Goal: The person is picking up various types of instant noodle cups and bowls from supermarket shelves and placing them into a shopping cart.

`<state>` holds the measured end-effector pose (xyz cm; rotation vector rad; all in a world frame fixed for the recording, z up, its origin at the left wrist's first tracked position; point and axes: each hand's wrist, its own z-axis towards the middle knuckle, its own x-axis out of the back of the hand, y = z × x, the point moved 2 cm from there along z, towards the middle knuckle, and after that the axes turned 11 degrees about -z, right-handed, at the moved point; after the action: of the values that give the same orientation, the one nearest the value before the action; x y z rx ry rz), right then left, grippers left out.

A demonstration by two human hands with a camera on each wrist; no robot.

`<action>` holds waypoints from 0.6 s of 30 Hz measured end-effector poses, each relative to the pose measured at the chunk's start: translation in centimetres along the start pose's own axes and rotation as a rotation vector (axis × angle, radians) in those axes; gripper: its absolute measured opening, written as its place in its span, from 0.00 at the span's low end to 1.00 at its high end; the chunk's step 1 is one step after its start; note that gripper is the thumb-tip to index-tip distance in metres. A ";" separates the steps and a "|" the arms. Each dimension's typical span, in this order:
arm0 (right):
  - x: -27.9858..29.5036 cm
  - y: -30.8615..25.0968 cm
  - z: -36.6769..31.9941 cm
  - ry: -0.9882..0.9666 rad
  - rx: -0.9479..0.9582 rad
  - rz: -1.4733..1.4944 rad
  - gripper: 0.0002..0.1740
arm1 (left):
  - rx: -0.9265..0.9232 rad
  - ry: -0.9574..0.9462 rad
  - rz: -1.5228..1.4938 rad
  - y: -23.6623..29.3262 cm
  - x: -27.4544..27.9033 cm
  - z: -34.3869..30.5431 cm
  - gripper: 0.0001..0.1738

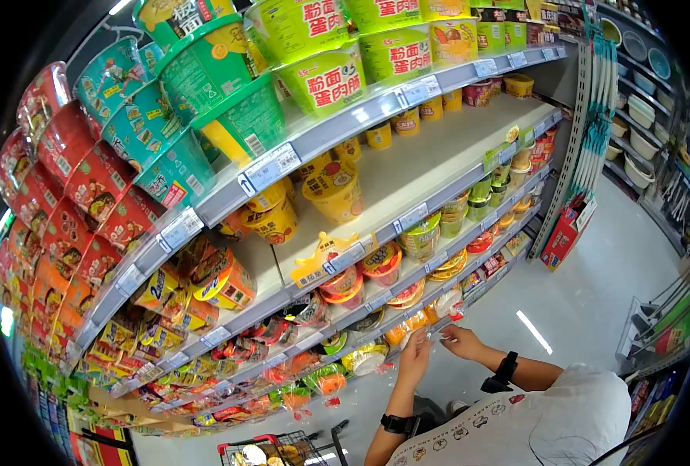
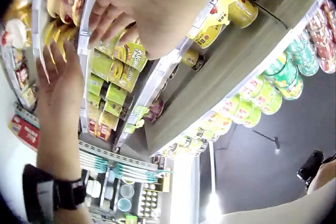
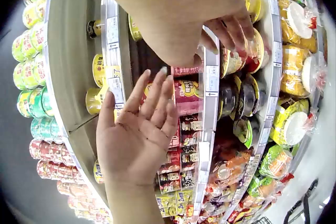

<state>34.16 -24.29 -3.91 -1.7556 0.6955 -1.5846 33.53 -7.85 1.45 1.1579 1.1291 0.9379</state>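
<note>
My left hand (image 1: 415, 353) is raised before the lower shelves, palm and spread fingers facing the right wrist camera, holding nothing. Close to it, my right hand (image 1: 463, 343) has its fingers loosely bent, a small gap between the two hands. In the left wrist view the right hand's fingers overlap some yellow noodle bowls (image 2: 60, 37); nothing shows in its grasp. Red-and-white bowls (image 3: 257, 50) lie behind its fingertips in the right wrist view. Pink noodle tubs (image 3: 186, 98) stand on the shelf behind the left hand.
Shelves of instant noodles curve along the left, with green tubs (image 1: 321, 74) on top and red tubs (image 1: 100, 167) at the end. A shopping cart (image 1: 271, 450) stands below. A red box (image 1: 568, 233) is on the floor by the shelf end.
</note>
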 end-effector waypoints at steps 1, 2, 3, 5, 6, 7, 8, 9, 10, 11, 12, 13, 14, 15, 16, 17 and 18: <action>-0.3 -0.6 1.0 0.025 0.027 0.006 0.16 | 0.042 -0.038 -0.126 0.0 0.6 0.6 0.20; -0.5 -1.2 2.2 0.046 0.052 0.011 0.16 | 0.056 -0.054 -0.163 0.1 1.4 1.2 0.18; -0.5 -2.1 3.4 0.064 0.074 0.014 0.15 | 0.025 -0.051 -0.153 1.6 2.2 1.9 0.18; 0.4 -6.5 5.7 0.105 0.035 0.052 0.12 | -0.027 -0.040 -0.143 4.6 4.4 3.2 0.16; -0.4 -6.8 7.3 0.127 0.080 0.145 0.12 | -0.084 -0.018 -0.076 5.6 5.9 4.0 0.15; 0.9 -10.1 8.0 0.184 0.150 0.044 0.13 | -0.136 0.001 -0.005 6.6 7.4 4.8 0.14; 1.3 -12.5 8.8 0.318 0.241 0.100 0.13 | -0.160 0.027 -0.012 8.6 8.5 5.2 0.14; 1.6 -14.4 9.6 0.349 0.292 0.135 0.13 | -0.186 0.049 -0.017 11.6 9.0 5.3 0.14; 2.0 -15.9 10.5 0.386 0.347 0.169 0.14 | -0.218 0.069 -0.021 14.0 9.5 5.4 0.14; 2.4 -17.2 11.3 0.429 0.406 0.197 0.15 | -0.300 0.086 0.050 15.4 10.2 5.7 0.15; 2.9 -18.4 11.6 0.430 0.421 0.201 0.15 | -0.386 0.101 0.117 16.5 10.6 6.2 0.15; 3.6 -19.3 11.7 0.432 0.435 0.201 0.15 | -0.473 0.115 0.178 17.6 10.7 6.7 0.16; 4.2 -19.9 11.9 0.431 0.448 0.198 0.15 | -0.504 0.179 0.225 18.7 10.4 7.1 0.21; 4.8 -20.3 12.2 0.487 0.477 0.159 0.15 | -0.575 0.182 0.311 19.4 10.2 7.7 0.21; 5.3 -20.6 12.7 0.539 0.508 0.123 0.15 | -0.647 0.187 0.399 20.0 10.1 8.4 0.21; 5.8 -21.0 13.2 0.589 0.541 0.089 0.15 | -0.719 0.194 0.491 20.5 10.2 9.1 0.21; 6.5 -21.3 14.0 0.543 0.491 0.199 0.16 | -0.749 0.190 0.522 20.8 10.7 10.0 0.21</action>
<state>47.92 -13.94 15.99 -0.8820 0.6294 -1.9045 45.55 4.21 20.36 0.7434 0.5106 1.7197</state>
